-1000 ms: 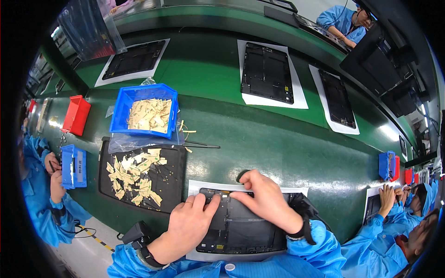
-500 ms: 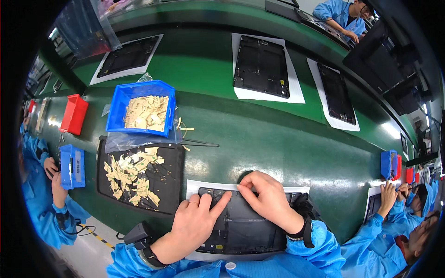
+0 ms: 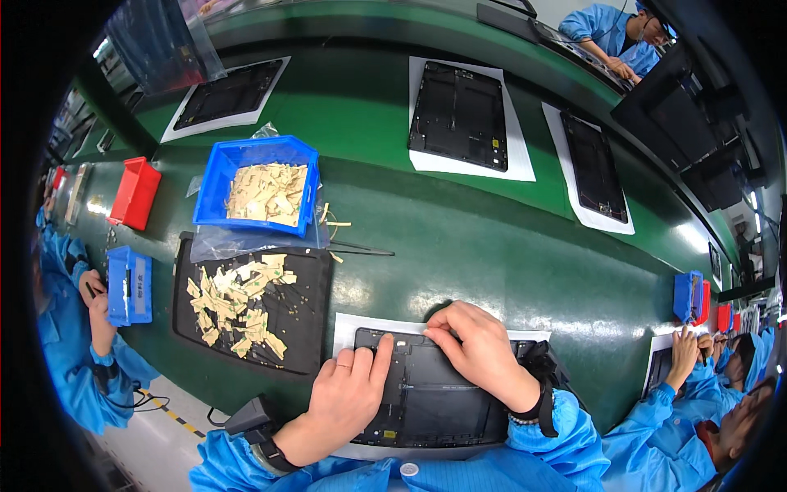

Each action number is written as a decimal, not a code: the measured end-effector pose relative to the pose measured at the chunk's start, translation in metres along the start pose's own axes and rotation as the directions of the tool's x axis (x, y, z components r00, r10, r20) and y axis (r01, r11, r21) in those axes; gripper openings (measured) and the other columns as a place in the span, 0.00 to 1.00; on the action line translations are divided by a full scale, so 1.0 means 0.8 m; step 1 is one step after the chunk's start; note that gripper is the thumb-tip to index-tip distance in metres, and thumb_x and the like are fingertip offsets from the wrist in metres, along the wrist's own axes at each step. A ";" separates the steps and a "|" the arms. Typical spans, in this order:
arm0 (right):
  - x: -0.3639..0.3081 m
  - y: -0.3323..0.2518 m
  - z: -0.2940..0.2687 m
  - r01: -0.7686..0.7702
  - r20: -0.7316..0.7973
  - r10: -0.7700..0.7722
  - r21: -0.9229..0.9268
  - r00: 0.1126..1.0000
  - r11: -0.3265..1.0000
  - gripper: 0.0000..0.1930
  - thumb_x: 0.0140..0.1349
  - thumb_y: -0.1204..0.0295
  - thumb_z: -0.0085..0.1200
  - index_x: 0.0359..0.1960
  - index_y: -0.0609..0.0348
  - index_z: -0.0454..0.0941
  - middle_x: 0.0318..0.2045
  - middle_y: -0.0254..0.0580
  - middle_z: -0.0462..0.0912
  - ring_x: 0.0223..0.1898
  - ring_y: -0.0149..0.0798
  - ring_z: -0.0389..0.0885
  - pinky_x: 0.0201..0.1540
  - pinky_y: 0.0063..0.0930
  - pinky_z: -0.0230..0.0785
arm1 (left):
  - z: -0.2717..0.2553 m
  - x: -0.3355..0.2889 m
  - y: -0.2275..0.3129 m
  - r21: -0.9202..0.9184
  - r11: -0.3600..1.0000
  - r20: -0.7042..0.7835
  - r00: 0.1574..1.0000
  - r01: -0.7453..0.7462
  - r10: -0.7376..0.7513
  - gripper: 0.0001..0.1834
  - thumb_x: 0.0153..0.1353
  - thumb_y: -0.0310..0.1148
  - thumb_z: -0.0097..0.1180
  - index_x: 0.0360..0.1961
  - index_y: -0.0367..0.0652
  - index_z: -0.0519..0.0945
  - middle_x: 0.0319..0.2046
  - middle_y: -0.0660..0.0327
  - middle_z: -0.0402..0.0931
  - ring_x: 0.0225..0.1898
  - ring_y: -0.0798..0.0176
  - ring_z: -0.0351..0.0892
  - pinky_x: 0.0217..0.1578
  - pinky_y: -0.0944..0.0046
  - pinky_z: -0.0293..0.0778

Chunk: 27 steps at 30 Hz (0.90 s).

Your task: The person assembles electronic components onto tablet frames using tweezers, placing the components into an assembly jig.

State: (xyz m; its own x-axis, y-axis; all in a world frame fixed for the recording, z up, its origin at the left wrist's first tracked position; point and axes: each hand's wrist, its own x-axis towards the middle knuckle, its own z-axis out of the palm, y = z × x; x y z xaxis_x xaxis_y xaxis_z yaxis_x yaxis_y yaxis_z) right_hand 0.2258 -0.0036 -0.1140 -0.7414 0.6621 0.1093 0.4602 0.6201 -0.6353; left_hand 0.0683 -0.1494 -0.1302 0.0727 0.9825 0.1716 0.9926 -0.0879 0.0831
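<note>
A black tablet housing (image 3: 459,410) lies on a white sheet (image 3: 345,325) right in front of me. My left hand (image 3: 340,402) rests over its left side, the index finger stretched to the upper left corner and the other fingers bent. Beside that fingertip shows a small whitish piece (image 3: 401,343). My right hand (image 3: 479,353) is closed in a pinch at the housing's upper edge; whatever lies between thumb and index finger is too small to make out. To the left, a black tray (image 3: 307,328) carries loose beige adhesive strips (image 3: 238,307).
Behind the tray stands a blue bin (image 3: 215,184) of beige strips, with tweezers (image 3: 361,249) beside it. More housings (image 3: 459,115) on white sheets line the raised green shelf. A red bin (image 3: 135,193) and a co-worker's hands (image 3: 97,307) are at left; another co-worker (image 3: 680,410) sits at right.
My left index finger has slid left along the housing's upper edge, uncovering the small whitish piece. The right hand keeps its pinch almost in place. The whole view has shifted slightly.
</note>
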 end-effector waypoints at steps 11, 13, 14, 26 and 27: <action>0.010 -0.017 0.017 0.357 0.120 -0.336 -0.305 0.934 0.883 0.05 0.49 0.73 0.57 0.26 0.55 0.73 0.25 0.35 0.71 0.31 0.38 0.76 0.30 0.30 0.71 | 0.004 -0.009 0.001 -0.028 1.000 -0.088 0.996 0.012 -0.014 0.25 0.49 0.32 0.52 0.50 0.35 0.76 0.28 0.63 0.66 0.32 0.63 0.70 0.30 0.69 0.71; 0.012 -0.017 0.010 0.345 0.116 -0.325 -0.289 0.938 0.893 0.05 0.49 0.72 0.57 0.26 0.55 0.73 0.26 0.35 0.71 0.31 0.38 0.76 0.30 0.30 0.71 | 0.007 -0.012 -0.002 -0.043 0.999 -0.132 0.991 -0.004 -0.002 0.24 0.49 0.32 0.53 0.49 0.35 0.77 0.29 0.63 0.67 0.32 0.63 0.72 0.31 0.69 0.71; 0.014 -0.018 0.008 0.330 0.112 -0.311 -0.271 0.944 0.904 0.05 0.50 0.72 0.57 0.27 0.54 0.73 0.26 0.35 0.71 0.30 0.38 0.76 0.30 0.30 0.71 | 0.007 -0.014 -0.003 -0.057 0.998 -0.173 0.985 -0.022 0.012 0.23 0.49 0.31 0.53 0.48 0.35 0.77 0.30 0.62 0.68 0.33 0.63 0.73 0.32 0.69 0.72; 0.028 -0.012 0.009 0.153 0.188 -0.155 0.023 0.970 0.988 0.07 0.56 0.66 0.60 0.31 0.53 0.79 0.32 0.34 0.78 0.38 0.44 0.79 0.37 0.37 0.71 | -0.021 -0.001 -0.010 -0.236 0.972 -0.213 0.976 -0.007 -0.045 0.11 0.49 0.31 0.65 0.33 0.43 0.77 0.33 0.62 0.73 0.36 0.61 0.76 0.33 0.65 0.73; 0.029 -0.014 0.008 0.152 0.184 -0.153 0.022 0.971 0.988 0.07 0.56 0.66 0.60 0.31 0.53 0.79 0.32 0.34 0.78 0.38 0.44 0.79 0.37 0.37 0.71 | -0.021 0.002 -0.011 -0.235 0.972 -0.214 0.976 -0.011 -0.040 0.11 0.49 0.31 0.65 0.33 0.43 0.77 0.33 0.62 0.73 0.36 0.61 0.76 0.33 0.65 0.73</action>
State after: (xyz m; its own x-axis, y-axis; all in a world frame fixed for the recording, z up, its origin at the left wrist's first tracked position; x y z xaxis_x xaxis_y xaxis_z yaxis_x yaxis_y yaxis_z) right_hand 0.2007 0.0022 -0.1093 -0.8802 0.4704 0.0626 0.3317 0.7042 -0.6277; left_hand 0.0583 -0.1496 -0.1139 0.0101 0.9272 0.3743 0.9411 -0.1353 0.3099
